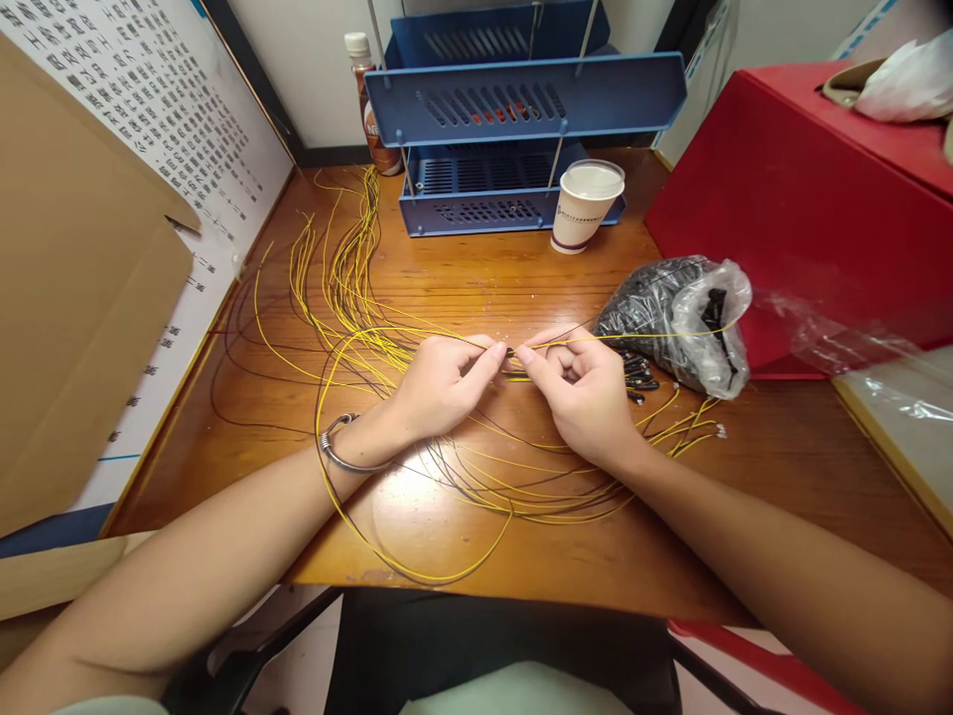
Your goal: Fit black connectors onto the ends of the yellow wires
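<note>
Above the middle of the table, my left hand [445,384] and my right hand [586,399] meet almost fingertip to fingertip. My left thumb and forefinger pinch a small black piece [510,353], too small to identify. Between my right thumb and forefinger runs a yellow wire [670,336], with a thin dark wire close by. Under and around both hands lie many loose yellow and black wires [349,268], bundled at the back left. Wire ends with small pale tips [720,430] lie right of my right hand, near several black connector-like parts [638,373].
A plastic bag [647,303] of black parts leans by a red box [789,228] on the right. At the back stand a paper cup [587,207], a blue tray rack [521,104] and a bottle [379,129]. Cardboard [81,268] rises at the left.
</note>
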The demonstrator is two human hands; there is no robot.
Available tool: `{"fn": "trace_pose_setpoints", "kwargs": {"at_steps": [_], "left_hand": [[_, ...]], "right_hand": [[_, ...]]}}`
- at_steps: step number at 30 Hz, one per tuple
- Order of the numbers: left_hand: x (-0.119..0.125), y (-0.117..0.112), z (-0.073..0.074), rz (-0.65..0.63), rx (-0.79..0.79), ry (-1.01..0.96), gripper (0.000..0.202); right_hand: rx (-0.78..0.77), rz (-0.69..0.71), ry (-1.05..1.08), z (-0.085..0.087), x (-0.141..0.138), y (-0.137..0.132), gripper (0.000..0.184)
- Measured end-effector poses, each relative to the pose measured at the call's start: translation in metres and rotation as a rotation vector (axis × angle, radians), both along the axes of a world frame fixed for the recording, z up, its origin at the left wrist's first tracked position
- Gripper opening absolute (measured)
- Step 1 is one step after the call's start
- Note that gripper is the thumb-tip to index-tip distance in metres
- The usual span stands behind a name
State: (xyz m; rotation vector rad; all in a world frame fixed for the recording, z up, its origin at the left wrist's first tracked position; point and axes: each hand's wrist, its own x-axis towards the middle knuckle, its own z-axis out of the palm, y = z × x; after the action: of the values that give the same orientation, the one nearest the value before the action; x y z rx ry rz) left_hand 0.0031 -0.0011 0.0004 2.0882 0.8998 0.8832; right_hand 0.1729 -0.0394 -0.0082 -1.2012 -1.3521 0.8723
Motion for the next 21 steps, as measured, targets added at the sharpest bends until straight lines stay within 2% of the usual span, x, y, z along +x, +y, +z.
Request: {"fn": "trace_pose_setpoints", "kwargs": {"at_steps": [4,21], "left_hand": [[-0.0001,0.0003,0.0002,0.009,-0.007,-0.001,0.041],[-0.0002,0.0002,0.0008,0.017,0.004,0.008,0.042]], "right_hand": [[0.018,-0.012,0.042,0.0010,-0.0006,-0.0011,0.010],[-0.047,0.005,-0.049,-0.0015,0.0001,0.0013,0.012]]}}
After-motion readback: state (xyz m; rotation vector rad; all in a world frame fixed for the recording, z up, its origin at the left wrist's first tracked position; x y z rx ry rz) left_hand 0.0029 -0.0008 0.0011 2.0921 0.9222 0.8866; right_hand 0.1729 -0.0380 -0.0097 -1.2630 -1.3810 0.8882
